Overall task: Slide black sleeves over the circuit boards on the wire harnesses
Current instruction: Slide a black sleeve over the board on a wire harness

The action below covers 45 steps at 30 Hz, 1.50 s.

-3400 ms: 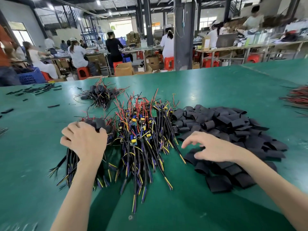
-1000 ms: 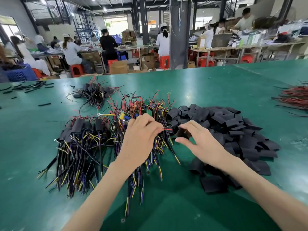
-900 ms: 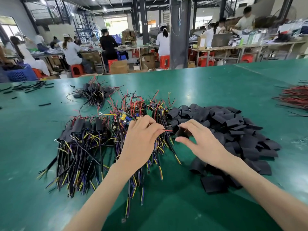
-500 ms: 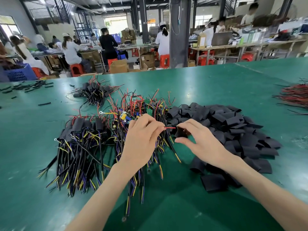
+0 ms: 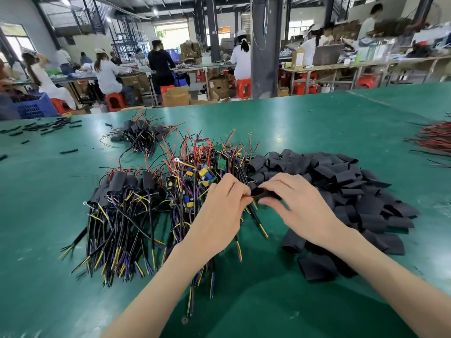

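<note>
sleeves (image 5: 341, 176): matt black | table (image 5: 317, 123): smooth green, faint sheen

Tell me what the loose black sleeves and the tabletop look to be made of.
Black sleeves: thin matte tubing, probably heat-shrink plastic or rubber; they lie flattened with creased edges and open ends. Tabletop: a smooth green sheet, likely rubber or vinyl matting; it shows a soft sheen from the ceiling lights. What is under it cannot be seen.

On the table (image 5: 317, 118), sleeves (image 5: 341, 181) lie right of the harnesses (image 5: 195, 172).

Both hands (image 5: 263, 203) together, fingers (image 5: 240, 189) pinched
</note>
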{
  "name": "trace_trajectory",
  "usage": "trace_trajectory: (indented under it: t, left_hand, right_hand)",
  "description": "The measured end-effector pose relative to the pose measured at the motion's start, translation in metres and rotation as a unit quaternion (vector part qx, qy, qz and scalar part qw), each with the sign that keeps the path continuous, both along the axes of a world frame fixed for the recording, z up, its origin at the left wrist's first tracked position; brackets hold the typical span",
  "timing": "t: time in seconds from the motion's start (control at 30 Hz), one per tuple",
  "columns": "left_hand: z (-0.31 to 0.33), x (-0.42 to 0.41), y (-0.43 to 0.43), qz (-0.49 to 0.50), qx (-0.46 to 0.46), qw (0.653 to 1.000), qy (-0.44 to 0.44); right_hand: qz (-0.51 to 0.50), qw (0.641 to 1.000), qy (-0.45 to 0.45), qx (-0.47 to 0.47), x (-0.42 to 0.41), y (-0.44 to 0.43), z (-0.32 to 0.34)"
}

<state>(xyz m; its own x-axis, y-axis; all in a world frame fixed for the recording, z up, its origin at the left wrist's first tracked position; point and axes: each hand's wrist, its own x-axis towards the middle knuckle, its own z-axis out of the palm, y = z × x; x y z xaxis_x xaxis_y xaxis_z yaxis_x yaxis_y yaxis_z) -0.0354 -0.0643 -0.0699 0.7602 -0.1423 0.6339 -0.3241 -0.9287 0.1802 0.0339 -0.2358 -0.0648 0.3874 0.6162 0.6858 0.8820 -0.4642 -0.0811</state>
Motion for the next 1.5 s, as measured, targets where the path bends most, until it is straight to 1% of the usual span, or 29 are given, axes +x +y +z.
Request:
trace_trajectory:
  t: [0.07, 0.1, 0.13, 0.17, 0.23, 0.3, 0.4, 0.47, 0.57, 0.7, 0.8, 0.87, 0.93, 1.03, 1.1, 1.17, 1.3, 1.5]
  left_hand:
    - [-0.002, -0.002, -0.003, -0.036, -0.084, 0.995, 0.039]
    - [-0.002, -0.003, -0.004, -0.06, -0.115, 0.99, 0.05]
    - [-0.001, -0.004, -0.003, -0.074, -0.122, 0.989, 0.048]
    - [0.0, -0.004, 0.0, -0.072, -0.104, 0.992, 0.03]
    - [0.005, -0.001, 0.012, -0.022, -0.025, 0.999, -0.024]
    - [0.01, 0.002, 0.028, 0.031, 0.017, 0.999, -0.036]
    - [0.009, 0.01, 0.046, 0.08, 0.0, 0.997, -0.003]
    - [0.006, 0.014, 0.048, 0.097, -0.007, 0.995, -0.01]
    - [0.008, 0.016, 0.046, 0.102, -0.019, 0.994, -0.041]
    - [0.023, 0.006, 0.044, 0.113, -0.03, 0.986, -0.115]
    - [0.034, -0.001, 0.038, 0.089, -0.036, 0.985, -0.147]
    - [0.038, -0.004, 0.033, 0.053, -0.051, 0.989, -0.129]
    - [0.038, -0.005, 0.029, 0.032, -0.084, 0.992, -0.091]
    - [0.035, -0.004, 0.024, 0.029, -0.09, 0.994, -0.052]
    - [0.032, -0.003, 0.02, 0.022, -0.108, 0.993, -0.04]
    - [0.029, -0.003, 0.014, 0.017, -0.132, 0.991, -0.033]
    - [0.023, 0.0, 0.002, 0.004, -0.155, 0.988, -0.021]
    - [0.02, 0.001, -0.002, -0.017, -0.214, 0.977, 0.006]
  right_hand:
    - [0.001, 1.0, -0.015, -0.004, 0.0, -0.001, 0.001]
    - [0.002, 1.0, -0.008, -0.004, -0.001, -0.001, 0.001]
    - [0.005, 1.0, 0.005, 0.001, -0.001, 0.0, 0.0]
    - [0.007, 1.0, 0.018, 0.009, 0.0, -0.001, 0.0]
    - [0.006, 0.999, 0.038, 0.029, 0.003, -0.003, 0.001]
    - [0.006, 0.997, 0.052, 0.053, 0.007, -0.006, 0.004]
    - [0.009, 0.994, 0.055, 0.091, 0.007, -0.009, 0.008]
    - [0.011, 0.993, 0.051, 0.104, 0.007, -0.01, 0.01]
    - [-0.006, 0.993, 0.037, 0.109, 0.01, -0.013, 0.013]
    - [-0.067, 0.989, 0.039, 0.128, 0.019, -0.022, 0.017]
    - [-0.103, 0.988, 0.03, 0.111, 0.025, -0.027, 0.018]
    - [-0.113, 0.99, 0.017, 0.081, 0.027, -0.029, 0.018]
    - [-0.121, 0.992, 0.011, 0.04, 0.029, -0.031, 0.016]
    - [-0.111, 0.992, 0.035, -0.048, 0.03, -0.029, 0.014]
    - [-0.085, 0.992, 0.05, -0.073, 0.027, -0.026, 0.013]
    - [-0.051, 0.995, 0.07, -0.055, 0.021, -0.022, 0.012]
    - [0.009, 0.995, 0.099, 0.014, 0.009, -0.012, 0.011]
    - [0.034, 0.994, 0.092, 0.058, 0.003, -0.008, 0.012]
